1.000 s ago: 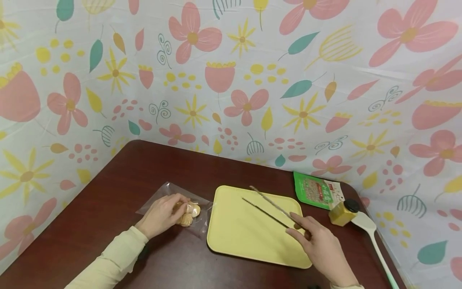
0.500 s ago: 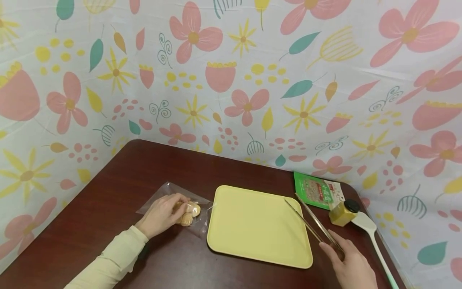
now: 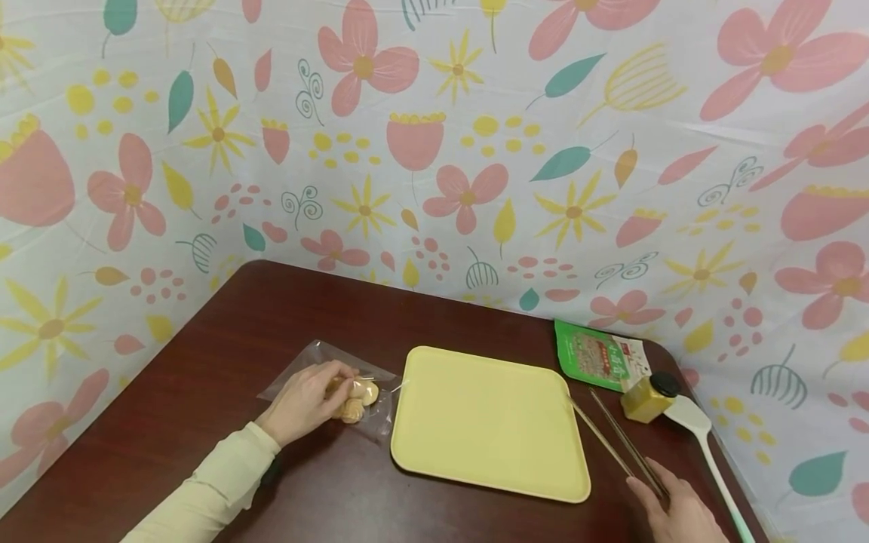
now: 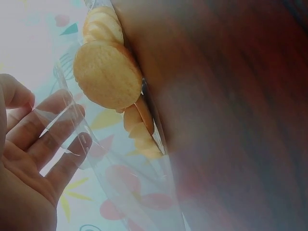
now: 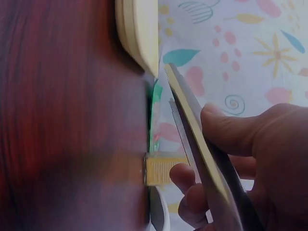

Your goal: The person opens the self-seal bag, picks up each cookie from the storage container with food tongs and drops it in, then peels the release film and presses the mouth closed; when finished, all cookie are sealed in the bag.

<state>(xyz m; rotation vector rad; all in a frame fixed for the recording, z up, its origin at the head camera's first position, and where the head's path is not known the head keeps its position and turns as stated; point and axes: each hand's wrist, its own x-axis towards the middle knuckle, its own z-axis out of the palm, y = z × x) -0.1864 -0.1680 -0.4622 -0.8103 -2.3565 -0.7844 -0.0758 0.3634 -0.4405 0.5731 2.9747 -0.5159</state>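
In the head view, my left hand rests over a clear plastic bag holding several round and shell-shaped cookies. The left wrist view shows thumb and fingers pinching the film of the bag, with the cookies hanging just beyond the fingertips. Metal tongs are held in my right hand, right of the yellow tray. Their toothed tips stand apart with nothing between them, as the tongs in the right wrist view confirm. The head view cuts off part of the right hand.
A green packet lies at the back right of the dark table. Near it are a yellow jar with a black cap and a white spatula along the right edge. Floral cloth hangs behind and at the sides.
The right hand has carried the tongs from above the tray to the right, past its edge and toward the table's front. My left hand stays at the bag.
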